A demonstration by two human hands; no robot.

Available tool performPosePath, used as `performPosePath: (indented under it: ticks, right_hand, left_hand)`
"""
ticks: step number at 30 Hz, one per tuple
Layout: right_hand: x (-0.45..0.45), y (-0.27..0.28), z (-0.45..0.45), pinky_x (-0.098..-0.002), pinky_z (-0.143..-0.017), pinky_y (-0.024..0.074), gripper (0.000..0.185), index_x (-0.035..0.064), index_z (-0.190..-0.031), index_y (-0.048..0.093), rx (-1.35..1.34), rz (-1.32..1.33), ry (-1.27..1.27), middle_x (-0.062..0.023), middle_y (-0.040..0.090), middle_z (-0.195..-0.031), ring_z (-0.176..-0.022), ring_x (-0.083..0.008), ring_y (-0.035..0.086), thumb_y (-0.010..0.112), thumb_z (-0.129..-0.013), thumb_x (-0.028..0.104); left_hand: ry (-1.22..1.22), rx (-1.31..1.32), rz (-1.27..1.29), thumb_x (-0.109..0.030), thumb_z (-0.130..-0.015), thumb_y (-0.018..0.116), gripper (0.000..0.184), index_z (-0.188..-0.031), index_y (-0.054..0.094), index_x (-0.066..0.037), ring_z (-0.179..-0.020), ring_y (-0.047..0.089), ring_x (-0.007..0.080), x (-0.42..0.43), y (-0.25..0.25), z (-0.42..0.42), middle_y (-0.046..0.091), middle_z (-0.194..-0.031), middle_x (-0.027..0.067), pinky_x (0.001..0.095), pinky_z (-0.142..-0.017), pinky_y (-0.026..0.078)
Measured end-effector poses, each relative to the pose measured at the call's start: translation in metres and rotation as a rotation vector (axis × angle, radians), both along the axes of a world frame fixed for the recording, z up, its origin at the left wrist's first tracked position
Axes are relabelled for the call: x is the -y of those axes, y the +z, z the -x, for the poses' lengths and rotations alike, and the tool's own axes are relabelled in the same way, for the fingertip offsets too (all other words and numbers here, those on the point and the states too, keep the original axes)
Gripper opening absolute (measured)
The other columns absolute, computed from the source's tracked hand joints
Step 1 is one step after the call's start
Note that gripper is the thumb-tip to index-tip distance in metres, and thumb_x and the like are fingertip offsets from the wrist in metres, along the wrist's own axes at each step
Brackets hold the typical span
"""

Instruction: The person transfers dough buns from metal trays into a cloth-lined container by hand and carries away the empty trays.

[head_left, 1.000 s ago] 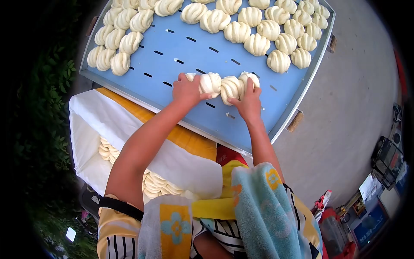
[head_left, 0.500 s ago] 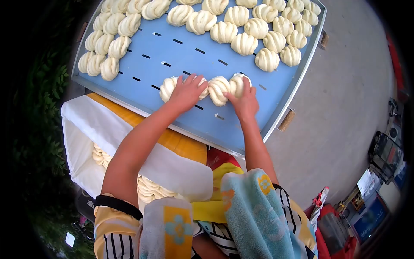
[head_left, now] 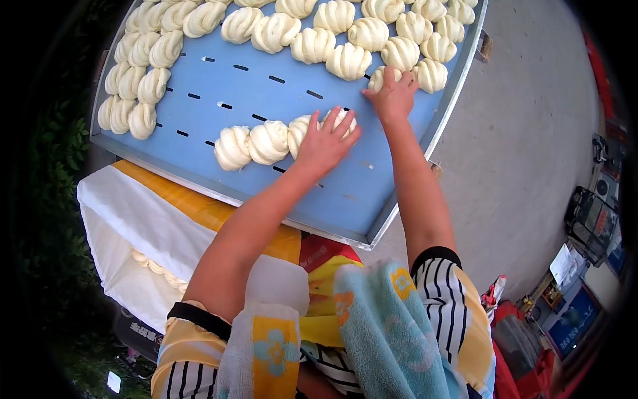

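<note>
A blue slotted tray [head_left: 219,86] holds many pale twisted dough buns. Across its near part runs a short row of these buns [head_left: 268,141], set side by side. My left hand [head_left: 327,141] rests over the right end of that row with its fingers spread, partly covering the last buns. Farther up and to the right, my right hand [head_left: 393,100] has thumb and fingers around a twisted bun [head_left: 376,81] at the near edge of the larger group. Another bun [head_left: 430,75] sits just right of that hand.
Below the tray's left side stands a cloth-lined box [head_left: 113,246] with more dough pieces inside. A towel [head_left: 392,326] hangs down my front. Concrete ground [head_left: 518,133] lies to the right, with a dark crate [head_left: 590,233] farther over.
My right hand has left the right end of the short row and moved up to a bun in the larger group. My left hand has slid rightward along the row.
</note>
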State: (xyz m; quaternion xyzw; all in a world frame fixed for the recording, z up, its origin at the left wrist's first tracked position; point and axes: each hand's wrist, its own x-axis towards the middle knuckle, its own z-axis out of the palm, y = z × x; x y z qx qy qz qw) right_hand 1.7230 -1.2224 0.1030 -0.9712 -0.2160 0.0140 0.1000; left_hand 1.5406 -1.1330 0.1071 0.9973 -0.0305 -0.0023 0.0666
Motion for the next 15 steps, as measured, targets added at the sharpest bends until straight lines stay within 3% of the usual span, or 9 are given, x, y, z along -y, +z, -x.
performPosePath:
  ticks: [4, 6, 8, 10, 11, 13, 15]
  right_hand:
    - [0.046, -0.007, 0.022, -0.0428, -0.083, 0.0509, 0.059, 0.0129, -0.116, 0.063, -0.103, -0.095, 0.254, -0.0149, 0.05, -0.116, -0.103, -0.0378, 0.048, 0.083, -0.06, 0.014]
    - [0.069, -0.002, 0.059, -0.0431, -0.086, 0.0492, 0.062, 0.0131, -0.117, 0.062, -0.174, -0.125, 0.29, -0.0152, 0.049, -0.117, -0.102, -0.0364, 0.049, 0.085, -0.059, 0.013]
    - [0.066, 0.012, 0.078, -0.041, -0.088, 0.0486, 0.077, 0.0166, -0.128, 0.057, -0.265, -0.15, 0.282, -0.0159, 0.048, -0.119, -0.104, -0.0358, 0.049, 0.089, -0.058, 0.022]
    - [0.067, 0.022, 0.071, -0.0451, -0.092, 0.0466, 0.091, 0.0208, -0.136, 0.052, -0.398, -0.146, 0.327, -0.016, 0.047, -0.125, -0.11, -0.0361, 0.048, 0.091, -0.055, 0.031]
    - [0.068, 0.027, 0.066, -0.0472, -0.094, 0.0457, 0.098, 0.0229, -0.141, 0.049, -0.466, -0.145, 0.356, -0.016, 0.047, -0.129, -0.114, -0.0362, 0.047, 0.092, -0.053, 0.035]
    - [0.074, 0.04, 0.052, -0.0546, -0.096, 0.0419, 0.108, 0.0279, -0.146, 0.043, -0.224, -0.047, 0.504, -0.0145, 0.043, -0.138, -0.123, -0.0364, 0.043, 0.092, -0.05, 0.041]
    - [0.07, 0.041, 0.045, -0.0654, -0.097, 0.0359, 0.115, 0.0344, -0.149, 0.037, -0.086, -0.007, 0.626, -0.0081, 0.037, -0.151, -0.136, -0.0352, 0.036, 0.091, -0.048, 0.046]
  left_hand:
    - [-0.122, 0.108, -0.027, -0.032, -0.079, 0.072, 0.052, -0.128, 0.056, -0.022, -0.138, 0.04, 0.0254, -0.017, -0.009, 0.01, 0.047, -0.147, 0.0039, 0.0567, -0.106, 0.033]
    - [-0.101, 0.098, -0.015, -0.033, -0.078, 0.074, 0.062, -0.135, 0.051, -0.024, -0.14, 0.037, 0.0242, -0.013, -0.015, 0.008, 0.042, -0.151, 0.0048, 0.0576, -0.108, 0.032]
    - [-0.087, 0.021, 0.067, -0.034, -0.076, 0.077, 0.074, -0.142, 0.044, -0.026, -0.142, 0.034, 0.0249, -0.011, -0.01, 0.009, 0.036, -0.154, 0.0056, 0.059, -0.109, 0.03]
    - [-0.085, -0.132, 0.204, -0.037, -0.072, 0.081, 0.09, -0.15, 0.035, -0.028, -0.144, 0.03, 0.0274, -0.024, 0.024, 0.012, 0.029, -0.158, 0.0063, 0.0606, -0.11, 0.029]
    - [-0.033, -0.17, 0.155, -0.039, -0.07, 0.082, 0.097, -0.152, 0.031, -0.03, -0.145, 0.028, 0.0291, -0.038, 0.044, 0.018, 0.025, -0.16, 0.0065, 0.0614, -0.111, 0.028]
    - [0.072, -0.251, 0.062, -0.042, -0.065, 0.086, 0.112, -0.156, 0.022, -0.032, -0.146, 0.023, 0.0326, -0.078, 0.076, 0.046, 0.018, -0.162, 0.0067, 0.063, -0.111, 0.026]
    - [0.18, -0.372, -0.115, -0.042, -0.061, 0.088, 0.117, -0.156, 0.02, -0.033, -0.143, 0.028, 0.0386, -0.123, 0.08, 0.089, 0.018, -0.161, 0.0123, 0.0592, -0.107, 0.036]
